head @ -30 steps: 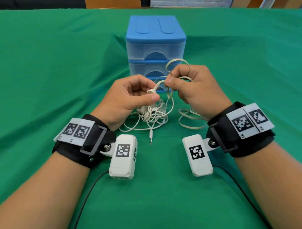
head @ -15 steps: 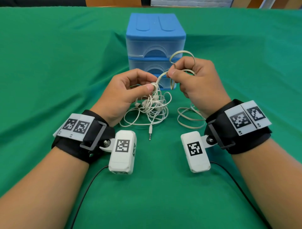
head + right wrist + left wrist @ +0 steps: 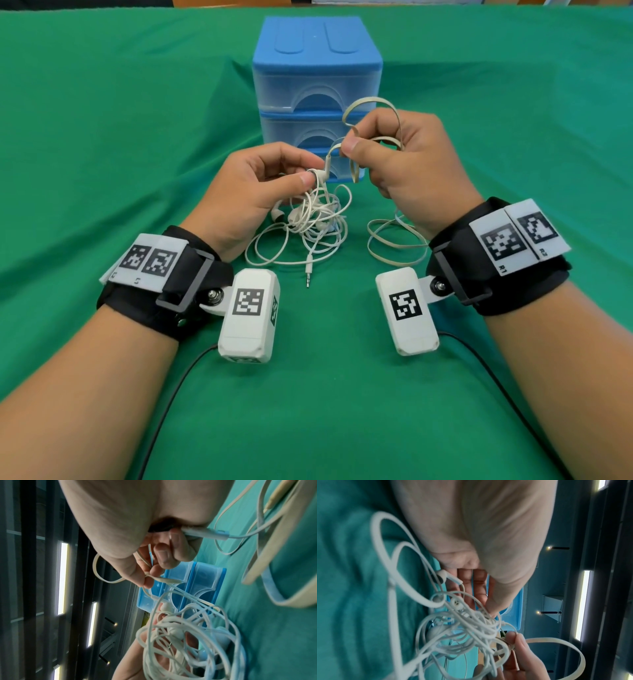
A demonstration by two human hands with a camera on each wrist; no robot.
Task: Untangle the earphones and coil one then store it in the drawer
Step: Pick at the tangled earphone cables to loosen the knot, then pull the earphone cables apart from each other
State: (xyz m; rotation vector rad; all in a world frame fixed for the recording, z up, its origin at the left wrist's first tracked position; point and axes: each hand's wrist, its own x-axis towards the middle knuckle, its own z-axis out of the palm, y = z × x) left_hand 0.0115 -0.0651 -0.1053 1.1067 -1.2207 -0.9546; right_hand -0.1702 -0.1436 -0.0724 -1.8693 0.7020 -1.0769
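While both hands hang just above the green desk (image 3: pixel 102 137), the left hand (image 3: pixel 246 198) pinches the top of a tangled bunch of white earphones (image 3: pixel 315 222) between thumb and forefinger, its other fingers curled underneath. From that pinch the tangle droops down to the desk, its loops spread on the cloth and a metal plug (image 3: pixel 308 277) lying flat at the near edge. An earbud (image 3: pixel 442 574) dangles beside the left palm in the left wrist view. The right hand (image 3: pixel 407 164) is closed on a flat beige cord (image 3: pixel 371 102), thumb and forefinger squeezing it where it runs into the tangle; one loop arches over the knuckles, and more of the cord lies coiled on the desk below the right wrist. Behind the hands stands a blue drawer unit (image 3: pixel 317 58) with clear drawers, those in view pushed in.
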